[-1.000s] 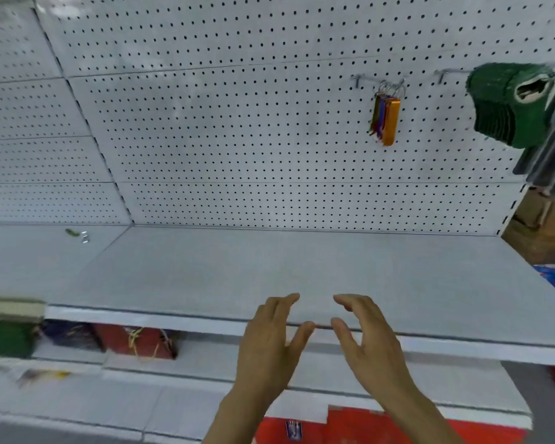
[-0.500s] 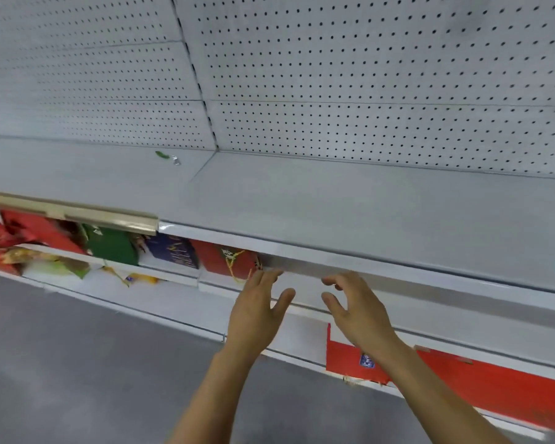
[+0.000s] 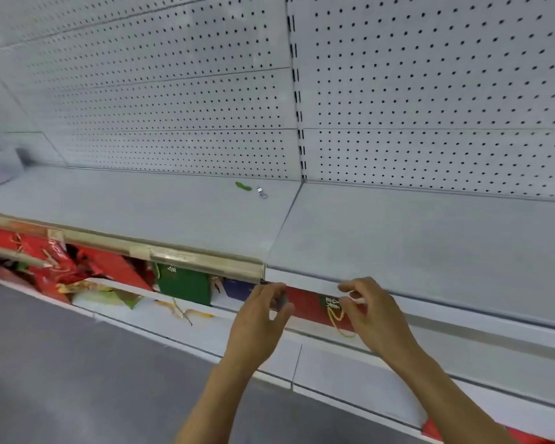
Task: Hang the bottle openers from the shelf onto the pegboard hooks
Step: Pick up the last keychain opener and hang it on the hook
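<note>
Head view, only angle there is. Looks like the fetch step: both hands up at the front lip of the shelf (image 3: 398,238), nothing picked up yet as far as can be told. Left hand (image 3: 257,318) with fingers loosely curled, thumb close to the fingertips but apparently holding nothing. Right hand (image 3: 374,310) much the same, curled and empty-looking, though motion blur around the fingertips makes a tiny pinch hard to rule out.

Well beyond both hands, up and slightly left of the left one, near the back of the shelf and close to the pegboard (image 3: 430,91): a small green bottle opener (image 3: 243,186), flat and slim, with a silvery ring or clip (image 3: 261,191) just beside it. Too small to tell whether the two are joined.

Next move probably calls for a long reach forward over the shelf edge, then a fine pinch. No hooks visible on this stretch of board, so hanging likely means turning elsewhere.

Below the hands: red and green gift bags (image 3: 180,283) on the lower shelf.
</note>
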The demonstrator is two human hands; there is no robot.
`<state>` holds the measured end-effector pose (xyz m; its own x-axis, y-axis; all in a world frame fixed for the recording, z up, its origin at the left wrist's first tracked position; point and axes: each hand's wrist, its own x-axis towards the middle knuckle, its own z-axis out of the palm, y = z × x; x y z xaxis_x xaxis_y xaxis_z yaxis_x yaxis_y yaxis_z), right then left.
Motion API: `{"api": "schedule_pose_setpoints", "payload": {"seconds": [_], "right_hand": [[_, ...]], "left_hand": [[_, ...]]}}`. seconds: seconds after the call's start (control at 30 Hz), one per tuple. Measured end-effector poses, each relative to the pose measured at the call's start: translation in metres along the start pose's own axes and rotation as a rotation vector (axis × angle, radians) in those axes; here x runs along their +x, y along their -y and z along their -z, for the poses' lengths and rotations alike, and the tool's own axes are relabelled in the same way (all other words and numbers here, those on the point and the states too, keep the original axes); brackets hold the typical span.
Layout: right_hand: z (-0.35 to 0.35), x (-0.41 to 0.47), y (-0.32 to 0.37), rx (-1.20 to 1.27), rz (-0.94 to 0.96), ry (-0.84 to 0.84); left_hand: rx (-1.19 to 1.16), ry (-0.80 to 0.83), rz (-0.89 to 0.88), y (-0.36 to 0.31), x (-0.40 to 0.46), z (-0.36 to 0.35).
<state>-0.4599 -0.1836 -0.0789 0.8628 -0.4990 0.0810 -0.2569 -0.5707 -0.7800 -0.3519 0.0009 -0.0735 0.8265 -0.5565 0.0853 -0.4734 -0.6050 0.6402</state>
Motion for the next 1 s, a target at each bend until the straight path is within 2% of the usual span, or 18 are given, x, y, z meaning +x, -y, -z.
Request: {"api": "schedule_pose_setpoints", "payload": {"seconds": [0.2,0.6,0.77,0.87,1.0], "right_hand": [[-0.042,0.079,0.024,-0.013,0.035,0.029],[-0.131,0.283,0.073,-0.036,0.055,0.089],[-0.159,0.334,0.068,-0.125,-0.098,0.046],[-0.173,0.357,0.07,-0.239,-0.25,-0.012],[-0.187,0.372,0.078,-0.4,-0.34,-0.083]], "left_hand": [[-0.096,-0.006,0.046,0.038,0.068,0.033],[0.057,0.026,0.015,0.114,0.252,0.082],[0.111,0.121,-0.026,0.137,0.314,0.073],[0.125,0.15,-0.105,0.149,0.356,0.065],[0.266,0.197,-0.231,0.158,0.417,0.057]]}}
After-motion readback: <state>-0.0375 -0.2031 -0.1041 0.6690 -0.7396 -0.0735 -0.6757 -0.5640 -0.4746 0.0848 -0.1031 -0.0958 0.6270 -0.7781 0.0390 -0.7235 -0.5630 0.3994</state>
